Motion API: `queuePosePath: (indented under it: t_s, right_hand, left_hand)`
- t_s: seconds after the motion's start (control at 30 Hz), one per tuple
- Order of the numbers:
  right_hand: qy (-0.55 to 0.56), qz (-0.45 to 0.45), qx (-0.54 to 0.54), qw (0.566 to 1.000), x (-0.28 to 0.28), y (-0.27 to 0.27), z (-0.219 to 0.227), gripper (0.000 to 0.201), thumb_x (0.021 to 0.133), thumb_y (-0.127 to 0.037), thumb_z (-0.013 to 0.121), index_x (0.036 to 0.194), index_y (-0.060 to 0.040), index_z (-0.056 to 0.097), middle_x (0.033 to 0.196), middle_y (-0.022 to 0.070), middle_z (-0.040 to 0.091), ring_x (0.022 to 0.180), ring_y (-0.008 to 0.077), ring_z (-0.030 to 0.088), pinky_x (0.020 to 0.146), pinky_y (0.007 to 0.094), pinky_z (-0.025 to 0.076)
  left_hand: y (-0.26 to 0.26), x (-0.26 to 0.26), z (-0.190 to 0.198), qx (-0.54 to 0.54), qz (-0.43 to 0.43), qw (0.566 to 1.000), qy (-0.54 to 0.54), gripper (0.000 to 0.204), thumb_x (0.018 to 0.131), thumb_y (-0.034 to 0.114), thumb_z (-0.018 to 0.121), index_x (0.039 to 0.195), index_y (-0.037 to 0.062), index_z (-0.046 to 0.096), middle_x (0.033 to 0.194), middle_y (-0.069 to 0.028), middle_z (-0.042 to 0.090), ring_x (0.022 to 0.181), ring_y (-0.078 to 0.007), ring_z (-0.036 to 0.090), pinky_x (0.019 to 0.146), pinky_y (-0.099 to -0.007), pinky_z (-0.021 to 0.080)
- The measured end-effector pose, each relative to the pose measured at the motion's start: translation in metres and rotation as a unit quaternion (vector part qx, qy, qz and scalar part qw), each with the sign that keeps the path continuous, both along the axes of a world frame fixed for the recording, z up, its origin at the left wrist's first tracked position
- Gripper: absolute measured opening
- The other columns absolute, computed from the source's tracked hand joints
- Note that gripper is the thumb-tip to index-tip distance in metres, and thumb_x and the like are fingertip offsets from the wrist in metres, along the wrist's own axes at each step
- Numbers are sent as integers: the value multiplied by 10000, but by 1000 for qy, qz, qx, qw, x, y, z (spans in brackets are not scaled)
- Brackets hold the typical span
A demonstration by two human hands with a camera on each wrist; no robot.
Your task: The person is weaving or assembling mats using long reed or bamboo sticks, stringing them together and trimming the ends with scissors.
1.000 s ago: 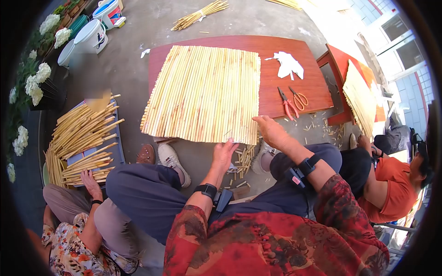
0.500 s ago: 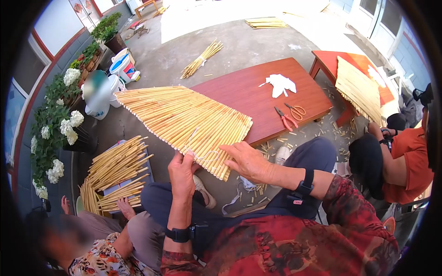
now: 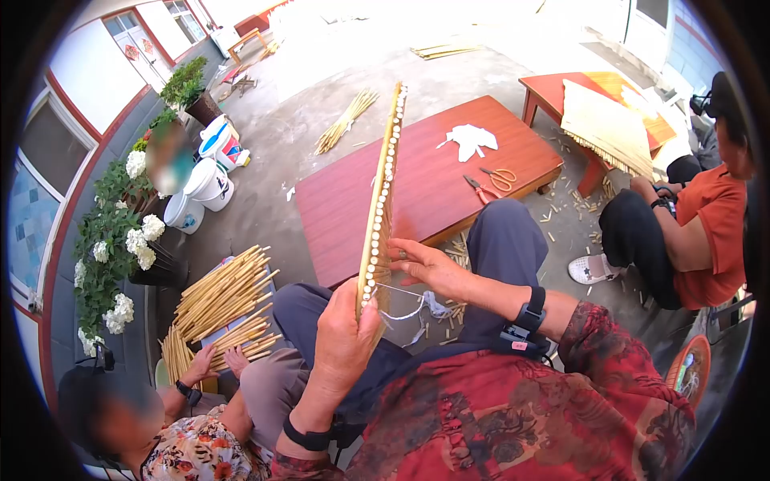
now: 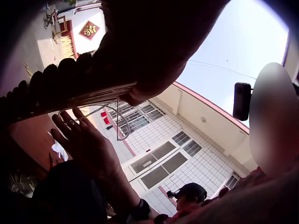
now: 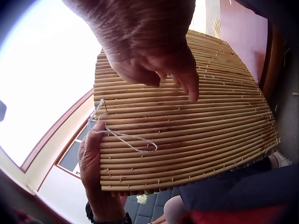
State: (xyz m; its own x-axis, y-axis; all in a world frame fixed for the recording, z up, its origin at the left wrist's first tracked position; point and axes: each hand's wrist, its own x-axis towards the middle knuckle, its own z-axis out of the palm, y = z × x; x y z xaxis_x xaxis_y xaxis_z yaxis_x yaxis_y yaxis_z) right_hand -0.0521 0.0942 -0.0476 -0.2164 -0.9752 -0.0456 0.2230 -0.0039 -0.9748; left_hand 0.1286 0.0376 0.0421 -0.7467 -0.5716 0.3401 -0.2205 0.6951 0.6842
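Observation:
A mat of thin reed-like sticks [image 5: 196, 135], stitched side by side, stands on edge in front of me, its round stick ends showing in the head view. Gripping its near lower edge is my left hand [image 3: 343, 346], thumb on the face side. My right hand [image 3: 437, 271] hovers at the mat's right face, fingers loosely extended and holding nothing. A white string [image 5: 135, 141] loops from the mat's edge near my left thumb and hangs across the face. In the right wrist view, my right hand [image 5: 149, 46] overlaps the upper sticks.
Behind the mat stands a low red table [image 3: 337, 208] with pliers [image 3: 481, 189], scissors [image 3: 502, 178] and a white cloth [image 3: 468, 143]. Loose sticks [image 3: 224, 297] lie at left beside a seated person. Another person [image 3: 706, 232] sits at right. White buckets [image 3: 210, 183] stand back left.
The mat has gone from flat over the table to tilted, then upright on edge. My left hand has moved to grip its near edge; my right hand has come off the mat's edge to its right face.

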Motion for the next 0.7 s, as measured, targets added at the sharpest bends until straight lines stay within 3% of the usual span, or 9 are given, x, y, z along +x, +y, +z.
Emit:
queuePosePath:
  t_s: [0.07,0.17,0.2,0.43,0.53,0.6,0.7]
  right_hand:
    - [-5,13,31,999,-12,8,-3,426,933,-119,405,1342,-33,324,1280,100,458,1101,196,506,829,319,472]
    - [95,-16,58,994,-16,24,12,333,937,-189,443,1215,-8,477,1092,87,562,940,160,575,750,284,496]
    - [127,-48,29,990,-13,33,22,294,936,-209,460,1130,1,531,938,62,591,769,121,597,634,249,499]
    - [181,-13,91,979,2,91,63,215,924,-169,484,1034,-2,566,757,35,574,569,56,536,484,209,443]
    - [211,-5,107,971,-1,91,71,174,890,-135,537,1010,-19,582,771,68,584,595,109,563,519,240,457]
    - [383,-20,-7,923,-2,89,66,166,836,-91,598,994,-41,598,777,93,580,638,185,580,567,282,466]
    - [474,-44,-30,879,-8,91,64,198,787,-49,635,982,-64,609,789,97,569,702,239,582,610,313,468]
  left_hand:
    - [7,-2,-1,6,-12,1000,-20,250,831,59,530,1067,-24,535,908,-163,593,810,-263,590,747,-322,459]
    - [15,-10,-7,-8,-37,999,-16,276,814,41,543,1081,-23,522,945,-167,583,843,-270,587,764,-324,456]
    - [18,-11,-10,-10,-33,999,-10,286,808,33,548,1088,-21,517,959,-167,580,849,-274,586,768,-328,456]
    - [17,-12,-12,10,-29,999,-14,419,805,38,564,1195,-56,443,1125,-213,534,1028,-324,547,865,-353,431]
    - [19,-13,-16,44,-92,995,-20,568,791,88,617,1265,-90,358,1262,-259,431,1176,-361,445,974,-372,359]
    - [14,-10,-16,51,-121,991,-23,632,778,134,647,1275,-95,331,1279,-283,393,1186,-385,421,981,-386,354]
    - [17,-7,-20,72,-159,985,-16,729,758,180,679,1298,-97,277,1320,-307,315,1220,-412,364,1002,-404,329]
